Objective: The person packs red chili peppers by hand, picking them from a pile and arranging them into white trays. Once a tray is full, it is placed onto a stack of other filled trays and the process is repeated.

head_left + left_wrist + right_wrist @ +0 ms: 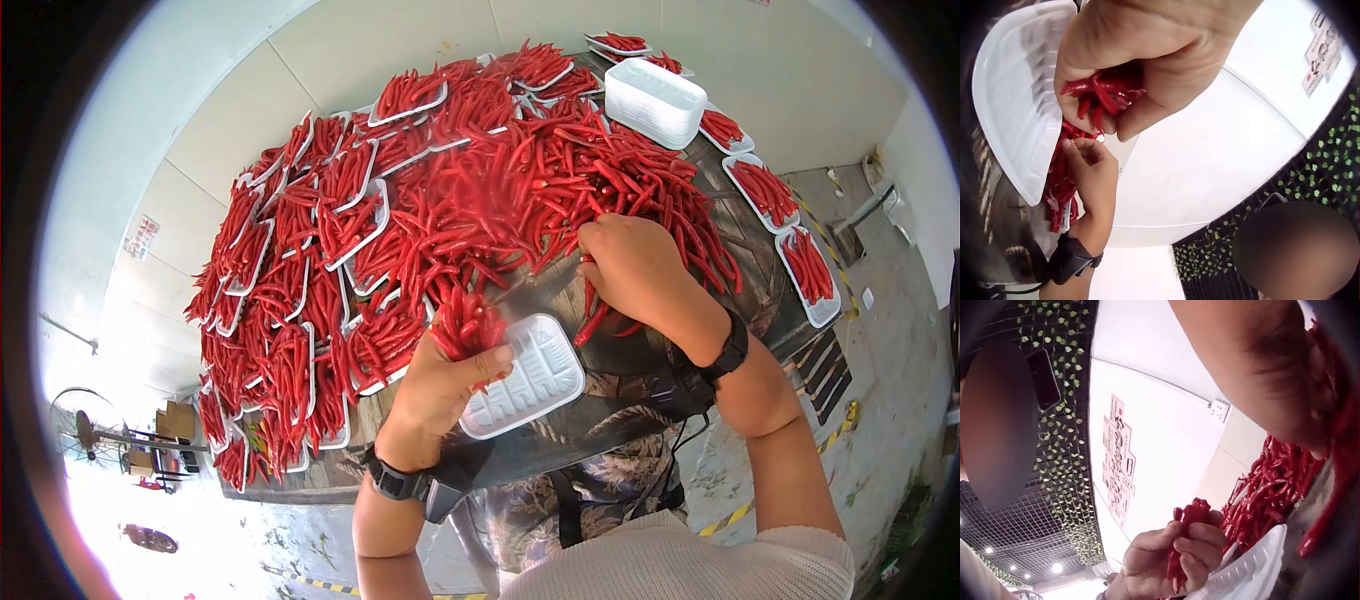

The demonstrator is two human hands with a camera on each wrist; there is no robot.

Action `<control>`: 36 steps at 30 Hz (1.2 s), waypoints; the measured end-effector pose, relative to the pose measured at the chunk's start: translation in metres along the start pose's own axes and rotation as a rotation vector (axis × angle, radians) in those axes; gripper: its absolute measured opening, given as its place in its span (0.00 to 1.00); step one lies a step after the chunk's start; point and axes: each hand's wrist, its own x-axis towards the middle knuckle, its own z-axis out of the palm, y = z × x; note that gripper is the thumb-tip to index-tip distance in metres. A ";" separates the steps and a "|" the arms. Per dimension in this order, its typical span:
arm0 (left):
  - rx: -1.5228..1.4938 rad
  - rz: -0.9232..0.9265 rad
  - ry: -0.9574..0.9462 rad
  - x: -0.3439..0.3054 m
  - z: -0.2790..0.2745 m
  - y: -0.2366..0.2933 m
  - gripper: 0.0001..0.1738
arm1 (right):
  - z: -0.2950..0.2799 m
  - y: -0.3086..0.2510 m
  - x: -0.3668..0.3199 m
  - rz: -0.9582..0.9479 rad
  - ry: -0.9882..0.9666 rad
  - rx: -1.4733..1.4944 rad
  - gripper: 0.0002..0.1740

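Note:
A bunch of red chili peppers [466,322] stands up out of my left hand [425,390], which grips it with fingers and thumb curled round. Below and beside that hand, an unfilled white ribbed tray [545,375] lies tilted near the table's front edge. My right hand [645,270] is at the near right edge of a big loose heap of chili peppers [570,170], its fingers bent and pinching a chili pepper [590,318] that points down toward the table. In the right wrist view, its fingertips are mostly hidden behind the hand.
Filled trays of chili peppers [350,225] crowd the table's left side, some stacked. A stack of white trays [655,105] stands at the back right. Further filled trays [765,192] line the right edge. The dark tabletop [640,375] shows in front of the heap.

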 end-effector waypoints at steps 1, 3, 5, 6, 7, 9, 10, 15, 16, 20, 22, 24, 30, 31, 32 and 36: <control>-0.032 -0.009 0.034 0.000 0.001 0.000 0.18 | -0.002 -0.001 0.002 -0.001 -0.001 -0.001 0.12; -0.062 0.009 0.076 0.000 0.003 0.000 0.16 | -0.011 -0.008 0.007 -0.050 0.034 0.248 0.11; -0.105 0.098 0.085 0.001 0.004 -0.002 0.14 | -0.025 -0.020 0.009 -0.014 -0.054 0.514 0.11; -0.111 0.099 0.083 0.001 0.007 -0.001 0.14 | -0.028 -0.024 0.009 0.026 -0.138 0.783 0.11; -0.099 0.116 0.112 0.002 0.010 0.000 0.14 | -0.022 -0.025 0.009 -0.051 -0.180 0.947 0.11; -0.110 0.151 0.172 0.001 0.016 -0.002 0.16 | -0.017 -0.031 0.007 -0.019 -0.276 1.131 0.11; -0.112 0.150 0.174 0.001 0.018 -0.003 0.16 | -0.014 -0.035 0.006 0.013 -0.372 1.318 0.11; -0.005 0.107 0.086 -0.001 0.012 -0.009 0.19 | 0.003 -0.043 0.001 -0.091 -0.199 1.204 0.11; 0.067 0.122 0.029 -0.001 0.011 -0.009 0.20 | -0.001 -0.043 0.001 -0.092 -0.160 1.120 0.13; 0.116 0.082 0.019 -0.002 0.011 -0.004 0.21 | -0.023 -0.023 0.009 -0.143 -0.296 0.764 0.18; 0.020 0.053 0.037 -0.001 0.011 -0.003 0.22 | -0.029 -0.004 0.008 -0.191 -0.359 0.690 0.18; -0.043 0.020 0.045 -0.001 0.010 0.001 0.23 | -0.030 0.006 0.007 -0.377 -0.549 0.412 0.17; -0.169 -0.026 0.041 0.000 0.002 -0.001 0.23 | -0.020 -0.003 0.005 -0.345 -0.537 0.425 0.13; -0.163 -0.019 0.015 0.001 0.000 -0.003 0.23 | -0.024 -0.004 0.007 -0.357 -0.463 0.496 0.12; -0.165 -0.015 0.020 0.001 -0.001 -0.003 0.23 | -0.031 -0.007 0.008 -0.363 -0.467 0.495 0.12; -0.196 0.011 0.038 0.001 0.001 -0.003 0.23 | -0.033 -0.016 0.010 -0.182 -0.302 0.960 0.09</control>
